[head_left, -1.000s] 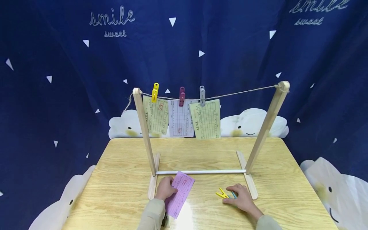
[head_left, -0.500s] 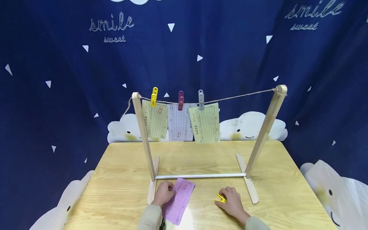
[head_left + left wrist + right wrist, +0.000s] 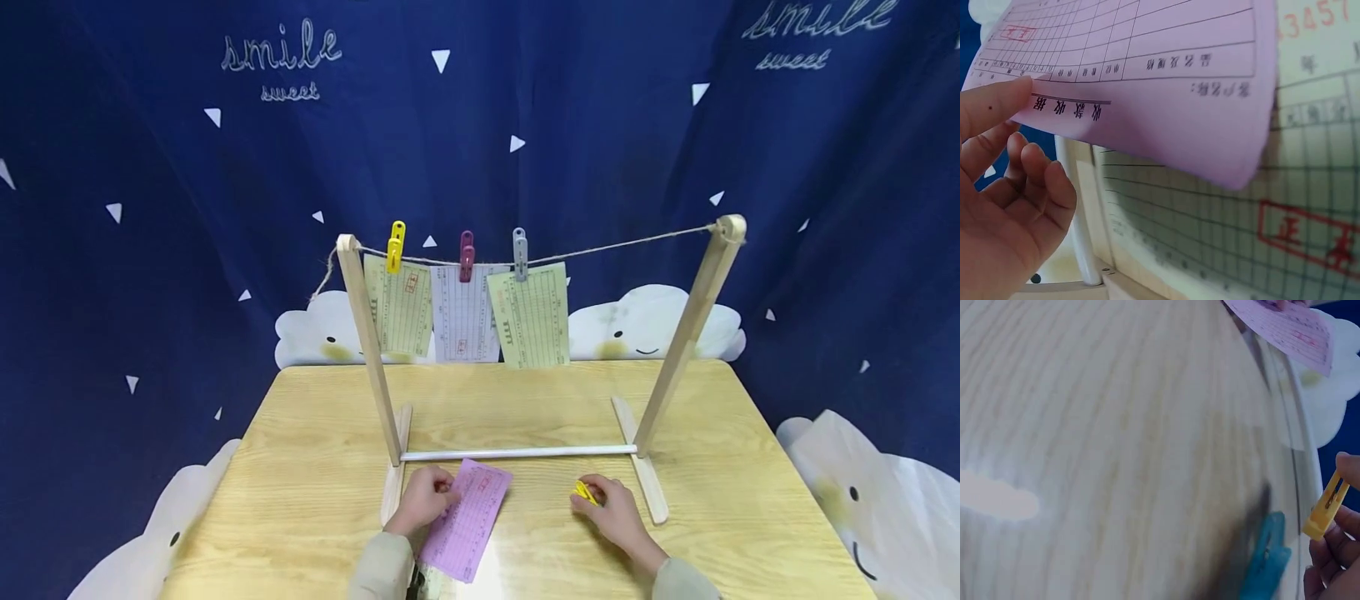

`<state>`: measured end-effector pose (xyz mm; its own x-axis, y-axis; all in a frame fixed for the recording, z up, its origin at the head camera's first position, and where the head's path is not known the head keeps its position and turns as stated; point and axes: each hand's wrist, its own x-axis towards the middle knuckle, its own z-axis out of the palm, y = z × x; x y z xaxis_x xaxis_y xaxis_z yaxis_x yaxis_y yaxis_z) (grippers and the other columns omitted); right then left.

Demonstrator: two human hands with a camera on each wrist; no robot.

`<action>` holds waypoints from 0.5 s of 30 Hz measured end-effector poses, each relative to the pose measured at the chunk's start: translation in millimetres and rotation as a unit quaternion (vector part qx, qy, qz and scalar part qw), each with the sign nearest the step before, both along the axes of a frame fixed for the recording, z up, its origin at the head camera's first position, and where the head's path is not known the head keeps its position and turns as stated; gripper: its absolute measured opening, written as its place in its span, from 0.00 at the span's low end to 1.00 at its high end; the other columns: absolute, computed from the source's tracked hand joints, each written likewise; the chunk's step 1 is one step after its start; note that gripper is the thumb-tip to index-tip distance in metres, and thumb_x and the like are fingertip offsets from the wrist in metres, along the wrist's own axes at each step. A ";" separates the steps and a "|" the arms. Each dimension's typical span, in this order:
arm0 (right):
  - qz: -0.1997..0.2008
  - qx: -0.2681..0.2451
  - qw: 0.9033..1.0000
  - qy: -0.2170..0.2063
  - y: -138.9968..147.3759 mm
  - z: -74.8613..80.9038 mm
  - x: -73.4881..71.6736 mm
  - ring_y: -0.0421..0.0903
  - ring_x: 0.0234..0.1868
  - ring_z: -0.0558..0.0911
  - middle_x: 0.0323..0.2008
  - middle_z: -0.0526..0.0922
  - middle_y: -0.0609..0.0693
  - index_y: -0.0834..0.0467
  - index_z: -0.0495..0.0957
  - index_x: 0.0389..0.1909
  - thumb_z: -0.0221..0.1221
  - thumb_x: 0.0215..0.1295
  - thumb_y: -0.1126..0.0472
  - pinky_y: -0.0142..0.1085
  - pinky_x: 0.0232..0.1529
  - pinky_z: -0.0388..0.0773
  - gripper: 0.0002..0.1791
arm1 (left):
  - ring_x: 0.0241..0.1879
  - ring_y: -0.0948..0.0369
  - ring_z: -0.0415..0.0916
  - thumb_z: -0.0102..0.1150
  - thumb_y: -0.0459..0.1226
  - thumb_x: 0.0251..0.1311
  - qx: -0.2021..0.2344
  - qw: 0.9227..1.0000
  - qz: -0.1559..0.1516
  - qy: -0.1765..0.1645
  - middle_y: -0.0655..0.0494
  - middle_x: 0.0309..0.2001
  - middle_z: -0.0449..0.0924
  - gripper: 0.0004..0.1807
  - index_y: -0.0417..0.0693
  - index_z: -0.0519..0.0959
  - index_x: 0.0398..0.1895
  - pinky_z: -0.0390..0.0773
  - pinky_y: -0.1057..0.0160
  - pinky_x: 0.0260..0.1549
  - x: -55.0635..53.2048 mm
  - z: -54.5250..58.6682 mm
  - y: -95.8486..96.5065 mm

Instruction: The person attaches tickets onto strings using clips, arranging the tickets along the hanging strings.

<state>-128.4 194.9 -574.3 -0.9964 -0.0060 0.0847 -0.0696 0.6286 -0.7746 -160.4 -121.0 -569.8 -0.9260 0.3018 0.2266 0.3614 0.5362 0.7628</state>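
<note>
Right hand: here it has the yellow clip (image 3: 586, 493) in a narrow pinch, the right hand (image 3: 617, 517) low over the table; whether the clip's mouth gapes, I can't tell.
Left hand: over on the other side, the left hand (image 3: 426, 497) pinches the purple slip (image 3: 471, 525) by its edge, thumb on the printed face, remaining fingers loosely curled; that edge grip probably keeps most of the sheet free of the fingers.
Slip: in front of the frame, tilted, thin paper bowing a little, ruled in dark lines with a red box stamp.
Teal clip: just beside the right hand, the teal clip (image 3: 1265, 559) rests on the wood, smooth, apparently plastic, likely parked there within easy reach.
Green sheet: the left wrist view catches a green sheet (image 3: 1229, 231) beyond the purple edge, gridded, red-stamped.
String: up on the rough, twine-like string (image 3: 622, 246), the second yellow clip (image 3: 394, 250), maroon clip (image 3: 467, 257) and grey clip (image 3: 521, 254) each hold a slip by its top, presumably so the sheets hang face out.
Frame: squared wooden posts (image 3: 690, 333) with rounded tops, joined low by a slim white rod (image 3: 517, 453); the long feet look meant for steadiness.
Table: glossy pale wood grain on the table (image 3: 322, 467), dark blue curtain (image 3: 480, 108) behind.
</note>
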 end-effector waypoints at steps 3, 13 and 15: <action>-0.009 -0.004 1.000 -0.005 4.3 5.7 -1.9 0.41 0.30 0.69 0.29 0.74 0.46 0.65 0.78 0.43 0.65 0.52 0.60 0.31 0.31 0.70 0.19 | 0.16 0.72 0.56 0.63 0.23 0.41 -0.005 1.000 -0.007 -0.003 0.64 0.15 0.61 0.10 0.42 0.73 0.13 0.59 0.73 0.15 -1.0 6.6 -0.8; -0.016 -0.033 0.998 0.048 14.6 41.9 -7.5 0.38 0.28 0.72 0.26 0.75 0.46 0.66 0.77 0.37 0.64 0.53 0.62 0.29 0.28 0.70 0.14 | 0.18 0.69 0.67 0.62 0.23 0.45 0.008 0.998 -0.028 -0.050 0.56 0.20 0.75 0.03 0.37 0.79 0.21 0.71 0.71 0.16 -1.9 32.7 -3.5; -0.022 -0.042 0.997 0.058 17.2 46.2 -6.7 0.37 0.29 0.72 0.26 0.75 0.46 0.66 0.78 0.36 0.65 0.52 0.63 0.28 0.28 0.70 0.13 | 0.16 0.70 0.67 0.61 0.23 0.45 0.006 0.998 -0.035 -0.043 0.56 0.19 0.75 0.04 0.38 0.79 0.20 0.70 0.70 0.14 -1.2 38.6 -1.5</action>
<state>-135.1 212.1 -528.1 -0.9791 0.0495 0.1974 -0.1354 0.5662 -0.8131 -161.6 -122.5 -531.1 -0.9185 0.3652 0.1516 0.3317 0.5029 0.7981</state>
